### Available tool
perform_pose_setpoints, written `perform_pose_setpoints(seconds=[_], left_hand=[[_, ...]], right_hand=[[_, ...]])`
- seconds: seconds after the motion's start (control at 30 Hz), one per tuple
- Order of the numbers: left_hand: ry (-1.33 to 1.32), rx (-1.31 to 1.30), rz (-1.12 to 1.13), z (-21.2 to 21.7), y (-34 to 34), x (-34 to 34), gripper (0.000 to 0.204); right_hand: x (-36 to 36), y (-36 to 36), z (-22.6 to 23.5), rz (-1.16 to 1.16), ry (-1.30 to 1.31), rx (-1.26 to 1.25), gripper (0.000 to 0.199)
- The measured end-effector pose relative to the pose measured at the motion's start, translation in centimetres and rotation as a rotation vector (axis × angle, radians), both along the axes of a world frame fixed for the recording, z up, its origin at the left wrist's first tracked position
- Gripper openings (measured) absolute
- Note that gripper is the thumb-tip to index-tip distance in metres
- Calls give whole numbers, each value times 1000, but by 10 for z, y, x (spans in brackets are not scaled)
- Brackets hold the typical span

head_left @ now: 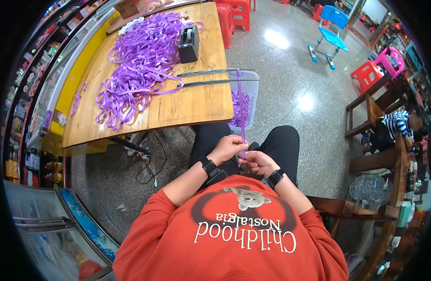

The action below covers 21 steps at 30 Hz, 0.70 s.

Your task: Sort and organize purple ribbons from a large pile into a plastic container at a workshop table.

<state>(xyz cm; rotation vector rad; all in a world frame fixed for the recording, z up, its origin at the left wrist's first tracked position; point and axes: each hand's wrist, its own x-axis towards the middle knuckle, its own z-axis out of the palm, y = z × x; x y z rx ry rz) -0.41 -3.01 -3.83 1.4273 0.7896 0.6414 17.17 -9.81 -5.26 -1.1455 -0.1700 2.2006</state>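
Purple ribbon [242, 131] is stretching narrow and straight; left hand [228, 147] and right hand [260, 164] are pinching its near part; translucent bin [254, 89] beyond is containing purple strips [235, 108].

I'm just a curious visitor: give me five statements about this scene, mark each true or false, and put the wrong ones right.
1. The left hand and right hand both hold a narrow, shiny purple ribbon strip. True.
2. The boxy black tape dispenser sits on the floor. False: it stands on the light-brown wooden table.
3. A translucent plastic bin contains more purple ribbon. True.
4. A black wristwatch is worn on the left wrist only. False: the right wrist has one too.
5. A blue plastic chair stands on the speckled grey floor. True.
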Motion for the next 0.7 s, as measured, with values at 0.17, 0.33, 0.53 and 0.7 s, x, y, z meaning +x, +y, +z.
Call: perform_pose_setpoints(seconds=[0.17,0.33,0.53,0.7], left_hand=[[-20,-3,132,22,25,10,21],[-65,198,351,34,57,21,25],[-108,370,501,59,87,35,21],[-228,235,493,66,82,31,19]], right_hand=[[1,0,10,139,44,71,19],[-3,0,22,221,-102,163,20],[1,1,24,258,-119,214,18],[31,36,47,183,-602,535,36]])
